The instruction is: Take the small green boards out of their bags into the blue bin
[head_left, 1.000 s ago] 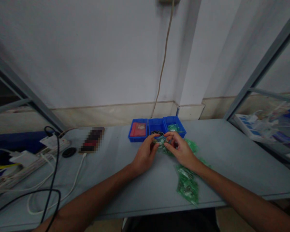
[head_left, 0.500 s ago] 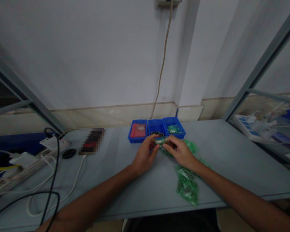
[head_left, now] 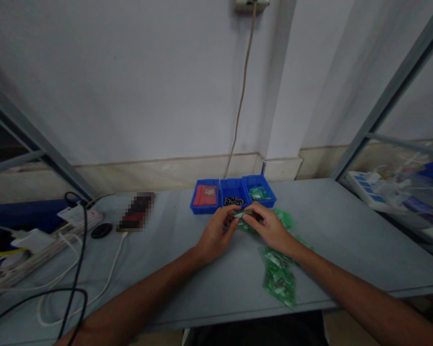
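Observation:
Just in front of a row of three blue bins, my left hand (head_left: 216, 233) and my right hand (head_left: 270, 228) pinch a small packet (head_left: 242, 214) between fingertips and thumbs. It looks brownish green with a pale strip; its contents cannot be made out, and the fingers cover both ends. A red packet (head_left: 205, 194) lies in the left bin (head_left: 204, 210). Small black and silver parts (head_left: 234, 201) fill the front of the middle bin (head_left: 233, 184). Green packets (head_left: 259, 193) are in the right bin (head_left: 267, 184). Green plastic bags (head_left: 279, 283) with metallic pieces lie beside and under my right forearm.
On the left of the grey table (head_left: 166, 230) are a blurred-out phone-like object (head_left: 136, 212) with a white cable (head_left: 113, 269), a black disc (head_left: 101, 230) and a power strip (head_left: 39, 254) with plugs. Another power strip (head_left: 368, 190) stands at the right edge. A wall rises behind.
The packet has tilted between my fingers, so less of its pale strip shows. Both hands stay in nearly the same place. The view has shifted very slightly.

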Available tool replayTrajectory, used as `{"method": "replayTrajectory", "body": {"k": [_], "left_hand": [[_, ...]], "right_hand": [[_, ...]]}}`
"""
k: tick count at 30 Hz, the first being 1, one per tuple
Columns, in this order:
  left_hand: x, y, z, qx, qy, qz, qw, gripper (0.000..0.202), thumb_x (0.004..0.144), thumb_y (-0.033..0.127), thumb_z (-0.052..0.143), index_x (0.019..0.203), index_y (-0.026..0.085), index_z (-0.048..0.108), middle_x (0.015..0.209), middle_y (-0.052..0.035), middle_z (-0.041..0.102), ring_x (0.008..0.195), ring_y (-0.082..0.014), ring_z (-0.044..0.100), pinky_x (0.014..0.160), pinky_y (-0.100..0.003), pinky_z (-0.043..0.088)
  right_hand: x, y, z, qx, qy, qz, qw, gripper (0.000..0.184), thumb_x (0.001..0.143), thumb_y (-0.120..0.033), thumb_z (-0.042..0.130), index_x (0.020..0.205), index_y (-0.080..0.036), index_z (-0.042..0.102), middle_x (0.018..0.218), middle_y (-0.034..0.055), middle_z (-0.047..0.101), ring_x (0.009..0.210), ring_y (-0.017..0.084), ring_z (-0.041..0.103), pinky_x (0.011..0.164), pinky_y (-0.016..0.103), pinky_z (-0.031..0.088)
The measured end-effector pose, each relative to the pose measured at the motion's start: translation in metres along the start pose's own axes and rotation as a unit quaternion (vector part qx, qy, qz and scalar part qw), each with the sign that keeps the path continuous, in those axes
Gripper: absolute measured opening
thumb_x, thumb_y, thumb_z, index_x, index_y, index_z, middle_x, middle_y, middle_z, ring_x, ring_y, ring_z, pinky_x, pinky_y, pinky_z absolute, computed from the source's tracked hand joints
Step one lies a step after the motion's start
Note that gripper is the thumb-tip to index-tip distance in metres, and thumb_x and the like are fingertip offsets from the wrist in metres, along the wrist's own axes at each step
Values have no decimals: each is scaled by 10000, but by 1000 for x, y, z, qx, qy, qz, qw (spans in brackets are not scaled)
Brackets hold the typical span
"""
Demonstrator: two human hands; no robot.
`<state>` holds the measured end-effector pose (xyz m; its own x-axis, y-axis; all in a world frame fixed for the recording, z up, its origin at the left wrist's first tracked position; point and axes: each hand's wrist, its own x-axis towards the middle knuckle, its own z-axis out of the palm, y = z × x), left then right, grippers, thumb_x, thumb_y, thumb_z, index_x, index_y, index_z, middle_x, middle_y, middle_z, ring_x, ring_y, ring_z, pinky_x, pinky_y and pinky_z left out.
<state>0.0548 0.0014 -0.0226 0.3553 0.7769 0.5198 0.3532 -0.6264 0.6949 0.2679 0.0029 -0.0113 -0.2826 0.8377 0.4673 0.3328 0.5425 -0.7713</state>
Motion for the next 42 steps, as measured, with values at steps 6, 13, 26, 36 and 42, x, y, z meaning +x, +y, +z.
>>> {"method": "replayTrajectory", "body": {"k": [6,13,26,36,42], "left_hand": [[1,-1,1,-29,0,-27,999,348,1077,324,554,1412,232,533,1074,-52,658,861,-169,604,817,-314,521],[2,2,0,-22,9,-14,1000,314,1074,300,557,1379,228,553,1080,-55,658,880,-177,619,826,-319,530],[1,3,1,-8,-3,-3,1000,326,1072,301,572,1385,219,529,1082,-62,659,913,-187,611,843,-329,517],[4,5,-4,20,-4,-8,1000,172,1093,349,503,1061,206,593,982,-51,620,916,-204,585,815,-322,477],[5,8,-3,25,8,-29,999,204,1109,346,449,1030,205,575,950,-38,613,881,-196,570,800,-319,460]], "right_hand": [[1,-2,-3,-8,-6,-8,1000,174,1038,-365,628,992,-217,709,896,29,639,825,209,585,736,322,426],[0,-3,-2,-2,0,3,1000,202,1021,-420,652,1046,-230,718,899,30,642,804,210,586,716,321,445],[0,-3,-3,2,-2,-13,1000,161,1034,-382,638,1023,-227,681,918,26,617,819,201,574,731,316,439],[-1,0,0,38,0,41,998,189,1013,-397,658,1125,-248,633,930,7,613,776,191,564,697,307,438],[-1,0,0,76,27,40,996,224,1026,-376,639,1209,-262,579,957,12,619,859,203,601,768,327,466]]}}
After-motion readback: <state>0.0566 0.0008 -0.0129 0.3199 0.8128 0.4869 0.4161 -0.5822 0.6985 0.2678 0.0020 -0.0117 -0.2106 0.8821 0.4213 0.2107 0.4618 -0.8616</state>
